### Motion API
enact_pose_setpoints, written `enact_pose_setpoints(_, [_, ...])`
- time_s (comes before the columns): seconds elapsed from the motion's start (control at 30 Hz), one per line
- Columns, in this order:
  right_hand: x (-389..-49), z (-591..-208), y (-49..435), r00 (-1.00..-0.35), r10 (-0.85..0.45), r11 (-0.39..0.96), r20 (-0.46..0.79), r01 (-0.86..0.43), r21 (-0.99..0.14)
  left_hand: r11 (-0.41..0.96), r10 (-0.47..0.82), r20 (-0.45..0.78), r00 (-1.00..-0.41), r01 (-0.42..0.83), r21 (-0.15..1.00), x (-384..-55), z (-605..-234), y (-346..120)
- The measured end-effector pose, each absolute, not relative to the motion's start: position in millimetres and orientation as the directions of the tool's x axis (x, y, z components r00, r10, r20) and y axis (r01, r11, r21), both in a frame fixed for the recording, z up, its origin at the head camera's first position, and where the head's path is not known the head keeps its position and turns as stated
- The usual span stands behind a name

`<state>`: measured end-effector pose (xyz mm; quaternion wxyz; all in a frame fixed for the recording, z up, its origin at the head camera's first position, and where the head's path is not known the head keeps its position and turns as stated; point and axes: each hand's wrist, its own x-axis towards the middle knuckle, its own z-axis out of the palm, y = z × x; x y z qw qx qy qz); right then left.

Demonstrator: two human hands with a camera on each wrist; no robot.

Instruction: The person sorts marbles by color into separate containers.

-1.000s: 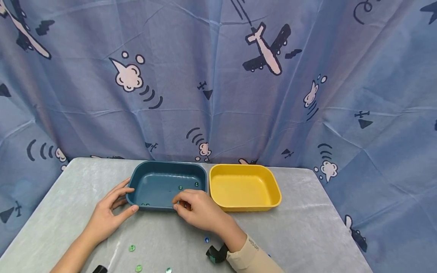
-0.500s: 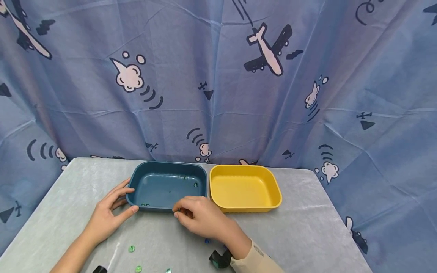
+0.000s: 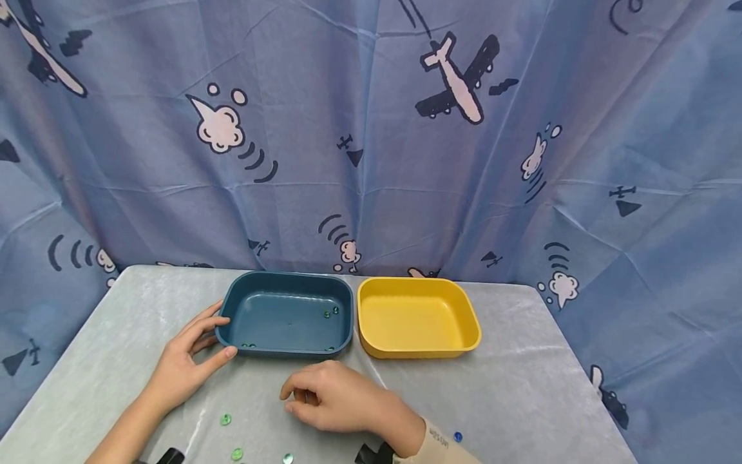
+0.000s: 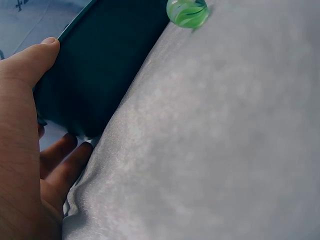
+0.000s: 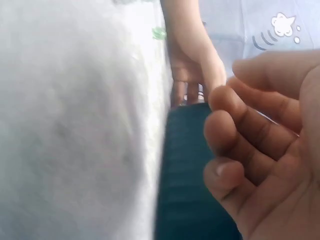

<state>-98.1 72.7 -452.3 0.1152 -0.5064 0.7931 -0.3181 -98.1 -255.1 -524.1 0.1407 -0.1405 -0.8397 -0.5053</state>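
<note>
At the left end of a dark teal tray, my left hand holds the corner, thumb on the near rim and fingers along the left side. In the left wrist view the thumb tip lies on the tray's edge. My right hand hovers over the table in front of the tray, fingers loosely curled with nothing between them in the right wrist view. Several small green marbles lie in the tray, including one marble near its right end. A green swirled marble lies on the cloth beside the tray.
A yellow tray stands right of the teal one. Loose green marbles lie at the front left, and a blue marble lies beside the right sleeve. A patterned blue curtain hangs behind the grey table cloth.
My right hand has drawn back from the teal tray's near rim toward the table front. Marbles inside have rolled right. A blue marble is now hidden by the right hand. The left hand stays put.
</note>
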Motion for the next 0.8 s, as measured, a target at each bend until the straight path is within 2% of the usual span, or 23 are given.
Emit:
enact_pose_setpoints(0.43, [-91.2, -468.1, 63.8, -0.279, -0.957, 0.249, -0.074, -0.669, -0.701, 0.439, 0.09, 0.392, -0.916, 0.389, 0.81, -99.2, -524.9, -255.3])
enact_pose_setpoints(0.8, [-86.1, -474.9, 60.4, -0.24, -0.961, 0.264, -0.138, -0.645, -0.717, 0.443, 0.091, 0.384, -0.919, 0.383, 0.81, -99.6, -524.9, -255.1])
